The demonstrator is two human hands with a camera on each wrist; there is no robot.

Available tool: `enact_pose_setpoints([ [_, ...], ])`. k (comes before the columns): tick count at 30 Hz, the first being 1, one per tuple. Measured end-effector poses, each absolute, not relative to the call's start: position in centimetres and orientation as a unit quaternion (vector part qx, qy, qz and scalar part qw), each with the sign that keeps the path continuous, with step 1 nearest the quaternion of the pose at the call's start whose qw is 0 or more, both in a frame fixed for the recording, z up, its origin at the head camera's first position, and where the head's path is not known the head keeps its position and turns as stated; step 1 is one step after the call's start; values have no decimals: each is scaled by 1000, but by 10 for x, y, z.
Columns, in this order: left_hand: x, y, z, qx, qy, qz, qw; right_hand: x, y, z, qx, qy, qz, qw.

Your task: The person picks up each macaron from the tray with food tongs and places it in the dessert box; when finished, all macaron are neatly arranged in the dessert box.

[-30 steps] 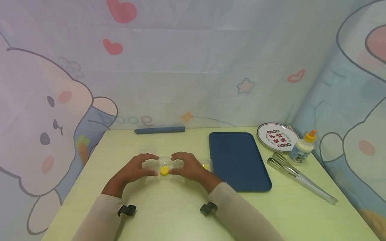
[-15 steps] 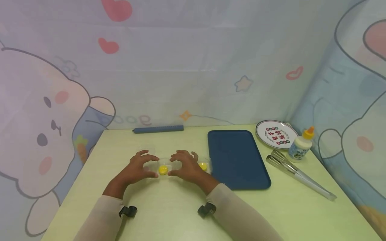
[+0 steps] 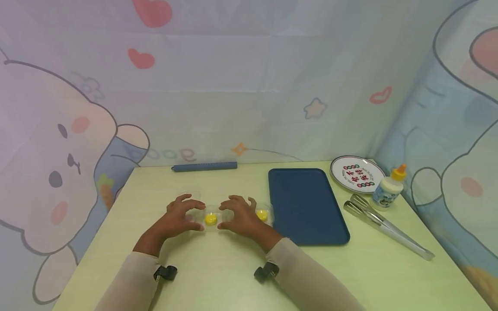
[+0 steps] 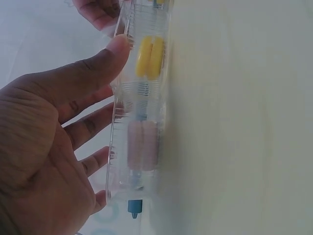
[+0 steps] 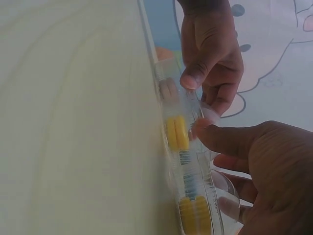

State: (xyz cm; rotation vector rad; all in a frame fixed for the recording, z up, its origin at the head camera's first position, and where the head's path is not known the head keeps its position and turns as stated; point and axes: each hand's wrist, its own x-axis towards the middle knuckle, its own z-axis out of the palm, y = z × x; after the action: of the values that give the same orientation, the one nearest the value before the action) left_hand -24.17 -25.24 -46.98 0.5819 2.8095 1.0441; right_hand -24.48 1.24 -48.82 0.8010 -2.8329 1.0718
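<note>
In the head view, a clear plastic box (image 3: 212, 208) with a yellow macaron (image 3: 211, 219) lies between my hands. My left hand (image 3: 176, 219) holds its left side, thumb at the near edge and fingers at the far edge. My right hand (image 3: 239, 217) holds the right side the same way. To the left, partly behind my left hand, is another clear box (image 3: 188, 192); a pink macaron (image 4: 143, 145) shows in the left wrist view. A third clear box (image 3: 269, 208) with a yellow macaron (image 3: 262, 215) sits right, partly covered by my right hand.
Right of the boxes lies a dark blue tray (image 3: 307, 207). Beyond it are a white plate (image 3: 355, 175) with red characters, metal tongs (image 3: 389, 229) and a squeeze bottle (image 3: 386, 190) with an orange tip. A long blue bar (image 3: 204, 166) lies at the back edge.
The middle box's domed top, higher around the macaron a second ago, now sits lower. My right fingers have spread slightly apart. Both hands stay in about the same place.
</note>
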Motion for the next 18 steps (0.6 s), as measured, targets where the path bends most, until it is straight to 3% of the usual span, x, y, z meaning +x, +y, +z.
enact_pose_setpoints([
  [18, -241, -250, -475, 186, 925, 329, 39, -240, 10, -484, 242, -923, 298, 5],
])
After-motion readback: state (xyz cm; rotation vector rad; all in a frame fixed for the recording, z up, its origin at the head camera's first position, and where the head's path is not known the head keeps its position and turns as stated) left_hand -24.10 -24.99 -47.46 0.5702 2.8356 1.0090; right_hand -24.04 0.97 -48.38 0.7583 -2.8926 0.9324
